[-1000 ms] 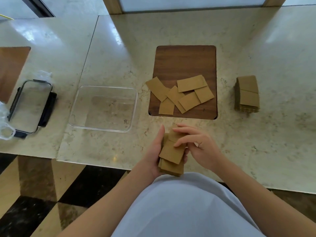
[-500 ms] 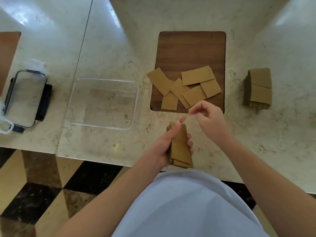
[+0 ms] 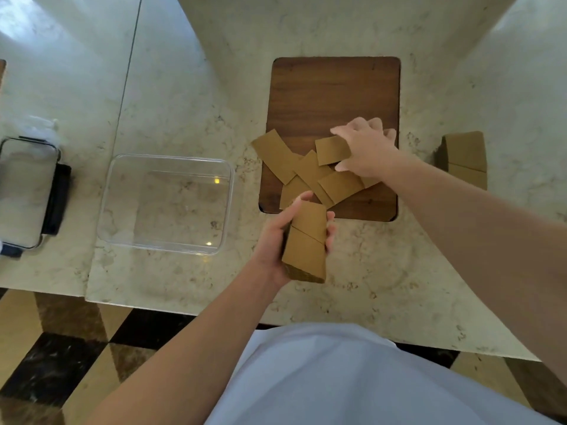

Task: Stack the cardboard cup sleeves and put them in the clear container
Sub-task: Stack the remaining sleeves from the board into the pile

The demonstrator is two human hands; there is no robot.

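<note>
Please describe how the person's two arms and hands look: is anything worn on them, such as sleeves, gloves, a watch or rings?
Both forearms are bare to the frame edge: no sleeves, gloves, watch or bracelet show. The left hand and right hand carry no visible rings, though the picture is soft. The only clothing in view is a pale lavender-white garment over the body below.

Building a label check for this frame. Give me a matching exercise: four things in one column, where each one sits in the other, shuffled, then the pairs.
Things:
1. clear container
2. stack of sleeves
3. loose sleeves
4. second stack

Places:
A. scattered on the wooden board
B. on the counter, right of the board
C. gripped in the left hand
D. on the counter, left of the board

Pairs: 1-D, 2-C, 3-A, 4-B

The right hand is on one loose sleeve on the board.
</note>
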